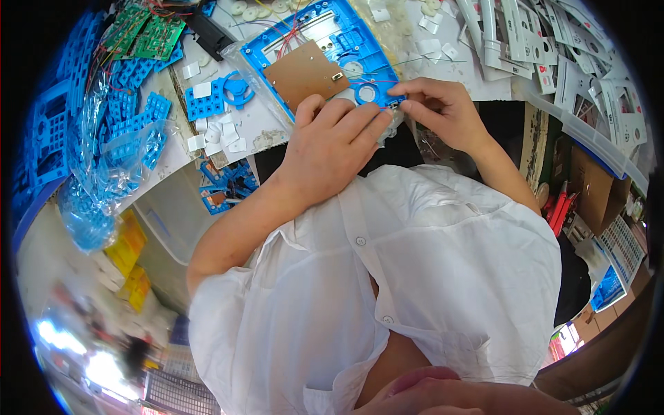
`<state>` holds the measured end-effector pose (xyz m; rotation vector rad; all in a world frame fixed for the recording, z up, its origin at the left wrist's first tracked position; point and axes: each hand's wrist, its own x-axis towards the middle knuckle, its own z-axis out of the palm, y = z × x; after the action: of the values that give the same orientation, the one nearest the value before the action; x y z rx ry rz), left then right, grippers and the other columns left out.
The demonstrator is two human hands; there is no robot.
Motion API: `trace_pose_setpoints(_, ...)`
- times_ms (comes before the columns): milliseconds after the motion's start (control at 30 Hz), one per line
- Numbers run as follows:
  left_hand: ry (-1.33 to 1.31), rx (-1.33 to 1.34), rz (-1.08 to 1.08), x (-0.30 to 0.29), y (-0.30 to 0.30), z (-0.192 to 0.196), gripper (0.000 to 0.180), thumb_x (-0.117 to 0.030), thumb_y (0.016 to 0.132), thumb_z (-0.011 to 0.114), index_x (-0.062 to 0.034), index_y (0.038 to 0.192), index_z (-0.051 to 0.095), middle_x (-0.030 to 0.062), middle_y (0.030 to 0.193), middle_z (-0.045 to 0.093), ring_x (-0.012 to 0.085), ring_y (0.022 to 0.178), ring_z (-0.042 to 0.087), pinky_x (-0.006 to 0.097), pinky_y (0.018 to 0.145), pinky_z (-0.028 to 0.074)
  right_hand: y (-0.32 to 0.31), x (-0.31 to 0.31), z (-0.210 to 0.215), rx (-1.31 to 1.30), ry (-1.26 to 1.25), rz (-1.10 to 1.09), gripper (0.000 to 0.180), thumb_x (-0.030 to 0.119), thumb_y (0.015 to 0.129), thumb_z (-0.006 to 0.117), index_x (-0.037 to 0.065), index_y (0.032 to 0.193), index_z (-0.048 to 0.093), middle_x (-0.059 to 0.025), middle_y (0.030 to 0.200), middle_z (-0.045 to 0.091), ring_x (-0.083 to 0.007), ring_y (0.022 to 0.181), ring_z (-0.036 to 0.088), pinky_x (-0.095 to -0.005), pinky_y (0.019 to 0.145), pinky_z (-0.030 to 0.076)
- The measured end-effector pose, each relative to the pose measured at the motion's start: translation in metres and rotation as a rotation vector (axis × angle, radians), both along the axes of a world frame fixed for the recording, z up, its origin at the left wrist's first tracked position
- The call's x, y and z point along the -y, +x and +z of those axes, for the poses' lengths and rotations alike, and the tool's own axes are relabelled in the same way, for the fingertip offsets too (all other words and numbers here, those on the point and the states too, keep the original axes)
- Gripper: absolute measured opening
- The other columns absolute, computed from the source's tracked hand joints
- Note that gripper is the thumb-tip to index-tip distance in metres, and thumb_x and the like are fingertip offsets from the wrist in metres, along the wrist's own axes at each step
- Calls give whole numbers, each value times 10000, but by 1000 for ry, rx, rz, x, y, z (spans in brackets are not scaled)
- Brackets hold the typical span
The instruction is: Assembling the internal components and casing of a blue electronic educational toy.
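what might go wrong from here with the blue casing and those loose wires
The thin red wires looping over the blue casing could snag or pull loose if a finger catches them. The brown board, right by the left hand, might get knocked askew. The small white pieces near the edge of the table may get brushed off by a sleeve or arm.
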<state>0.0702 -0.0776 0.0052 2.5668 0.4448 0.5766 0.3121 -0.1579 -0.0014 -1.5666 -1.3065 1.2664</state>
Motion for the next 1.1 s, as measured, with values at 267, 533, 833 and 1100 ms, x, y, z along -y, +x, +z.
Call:
trace_pose_setpoints(267,44,-45,-20,1,3,-5,523,-184,783,794,-109,1283,661,22,1251,634,220,1015,592,456,946,383,5,-15,8,-262,-278,-1,203,64,929,712,74,999,522,4,690,586,-59,612,547,-230,566,445)
trace_pose_setpoints(533,45,-179,-64,-10,6,9,438,-121,819,727,-96,1251,664,31,1212,643,225,1051,590,438,954,371,5,-25,0,-188,-318,20,348,149,862,783,87,942,451,13,634,542,-68,566,544,-243,532,432)
trace_pose_setpoints(833,-165,150,86,-46,-20,16,279,-47,824,703,-66,1102,693,84,1049,691,307,955,640,419,845,459,-14,-79,35,499,391,51,173,132,913,741,31,1051,718,-71,674,639,-152,594,603,-296,618,491)
trace_pose_setpoints(1100,33,63,508,-97,-10,-8,239,-139,844,735,-65,1072,738,102,964,677,309,888,642,416,808,486,-63,-145,13,629,266,142,259,225,917,705,-24,983,723,-172,752,728,-291,647,711,-373,658,558)
